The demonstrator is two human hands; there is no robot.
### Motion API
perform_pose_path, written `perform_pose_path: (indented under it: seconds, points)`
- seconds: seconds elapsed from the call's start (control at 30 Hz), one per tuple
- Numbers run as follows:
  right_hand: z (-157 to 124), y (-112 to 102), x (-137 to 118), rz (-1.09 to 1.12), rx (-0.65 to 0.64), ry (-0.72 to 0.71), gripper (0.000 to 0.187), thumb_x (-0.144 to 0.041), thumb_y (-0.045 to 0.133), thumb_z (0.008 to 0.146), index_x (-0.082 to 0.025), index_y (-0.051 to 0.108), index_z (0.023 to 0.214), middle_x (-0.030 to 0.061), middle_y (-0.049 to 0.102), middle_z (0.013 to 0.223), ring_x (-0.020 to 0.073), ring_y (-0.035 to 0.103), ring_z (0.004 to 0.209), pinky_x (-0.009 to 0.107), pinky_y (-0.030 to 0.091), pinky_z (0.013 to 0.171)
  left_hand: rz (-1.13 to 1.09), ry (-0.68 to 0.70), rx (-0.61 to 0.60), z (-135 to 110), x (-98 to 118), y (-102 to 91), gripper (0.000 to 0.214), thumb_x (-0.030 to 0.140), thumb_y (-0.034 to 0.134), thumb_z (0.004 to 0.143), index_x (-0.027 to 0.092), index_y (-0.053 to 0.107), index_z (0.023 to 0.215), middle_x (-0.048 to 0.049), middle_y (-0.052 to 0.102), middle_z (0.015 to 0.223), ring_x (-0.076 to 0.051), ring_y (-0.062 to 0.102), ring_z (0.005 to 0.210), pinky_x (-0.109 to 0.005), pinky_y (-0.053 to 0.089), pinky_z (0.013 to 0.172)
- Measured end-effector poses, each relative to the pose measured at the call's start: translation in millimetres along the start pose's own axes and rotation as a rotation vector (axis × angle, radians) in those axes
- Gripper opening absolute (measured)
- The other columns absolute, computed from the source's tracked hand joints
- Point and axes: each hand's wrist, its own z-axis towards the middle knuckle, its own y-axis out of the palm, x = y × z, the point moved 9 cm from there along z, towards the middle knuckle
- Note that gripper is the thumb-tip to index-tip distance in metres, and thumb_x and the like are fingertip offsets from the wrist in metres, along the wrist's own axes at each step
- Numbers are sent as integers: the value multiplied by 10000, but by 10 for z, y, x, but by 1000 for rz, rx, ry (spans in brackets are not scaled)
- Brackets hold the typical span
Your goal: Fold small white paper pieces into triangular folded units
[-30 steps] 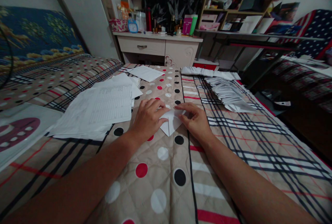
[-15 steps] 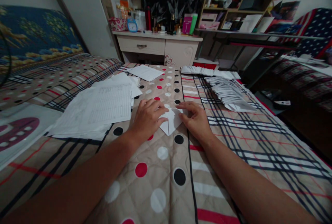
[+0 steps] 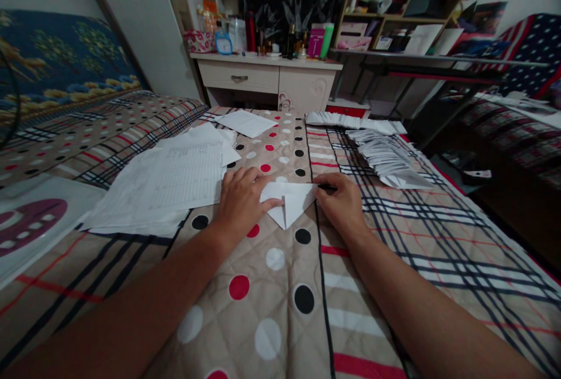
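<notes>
A white sheet of paper folded into a downward-pointing triangle (image 3: 298, 200) lies on the bedspread between my hands. My left hand (image 3: 242, 196) holds its left side, thumb resting across the front near the middle fold and fingers bent over the left corner. At the right corner, my right hand (image 3: 342, 199) pinches the paper between thumb and forefinger. Just left of my left hand is a stack of printed sheets (image 3: 175, 174). A row of folded paper pieces (image 3: 381, 157) lies beyond my right hand.
Another long row of folded paper (image 3: 350, 121) lies at the bed's far edge, with loose white sheets (image 3: 248, 123) left of it. A plastic bag (image 3: 39, 215) is at far left. Beyond the bed stands a white dresser (image 3: 258, 78) with a blue alarm clock (image 3: 223, 42).
My hands have moved apart along the folded paper's top edge, the right one out to the right corner. More of the triangle now shows.
</notes>
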Motion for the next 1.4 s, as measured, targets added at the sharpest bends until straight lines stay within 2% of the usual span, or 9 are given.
perform_pose_path:
  seconds: [0.23, 0.33, 0.47, 0.6, 0.77, 0.87, 0.97, 1.1, 1.4]
  points:
    - [-29, -50, -154, -63, 24, -73, 86, -174, 611, 711, -203, 692, 705, 58, 696, 818, 229, 635, 815, 351, 484, 758, -34, 13, 3, 0, 20, -11, 418, 449, 774, 710, 245, 673, 1061, -71, 643, 1037, -274, 546, 1009, -425, 365, 861]
    - [-26, 57, -170, -103, -66, -74, 111, -218, 627, 736, -207, 722, 792, 45, 713, 799, 210, 635, 737, 328, 466, 681, -56, 32, -8, 12, 31, 15, 458, 432, 768, 723, 245, 650, 1125, -74, 659, 1087, -282, 546, 1042, -433, 362, 880]
    - [-16, 219, -177, -71, -192, -89, 303, -314, 723, 711, -228, 731, 1001, 43, 743, 905, 207, 646, 730, 328, 471, 684, -147, 105, -32, 35, 79, 84, 499, 351, 759, 753, 254, 604, 1218, -56, 668, 1183, -278, 530, 1121, -442, 356, 925]
    - [0, 320, -140, 43, -286, -78, 334, -274, 792, 657, -232, 737, 984, 35, 749, 926, 213, 669, 786, 331, 494, 748, -231, 116, -40, 61, 55, 138, 470, 262, 732, 782, 293, 604, 1234, -32, 692, 1136, -250, 553, 1088, -429, 381, 907]
    - [30, 346, -137, 82, -330, -82, 304, -229, 790, 666, -235, 746, 967, 31, 748, 915, 222, 673, 814, 326, 501, 746, -320, 22, -39, 103, -81, 191, 359, 229, 749, 751, 287, 689, 1100, -23, 707, 1030, -226, 585, 1010, -406, 417, 882]
    - [24, 381, -217, 94, -375, -152, 326, -165, 768, 677, -241, 743, 993, 30, 744, 966, 221, 672, 869, 319, 496, 769, -346, 9, -65, 123, -109, 244, 278, 251, 772, 726, 282, 725, 998, -22, 714, 994, -228, 597, 981, -415, 413, 870]
    - [8, 401, -278, 127, -385, -216, 252, -101, 726, 694, -229, 753, 909, 25, 737, 905, 199, 666, 842, 303, 492, 767, -368, 16, -72, 132, -112, 271, 167, 238, 769, 725, 272, 739, 886, -8, 720, 927, -217, 606, 939, -409, 404, 853]
    - [-18, 374, -333, 143, -354, -282, 185, -63, 682, 718, -210, 756, 802, 26, 717, 827, 174, 651, 780, 285, 480, 741, -378, 72, -58, 121, -64, 232, 86, 192, 747, 739, 266, 733, 779, 10, 712, 837, -203, 597, 920, -395, 386, 861]
    - [-109, 350, -451, -16, -358, -418, 338, 34, 599, 740, -246, 779, 799, 13, 695, 823, 161, 624, 796, 288, 427, 758, -228, 284, -75, 17, 120, 87, 149, 130, 680, 795, 262, 745, 823, 0, 693, 801, -208, 575, 871, -385, 340, 793]
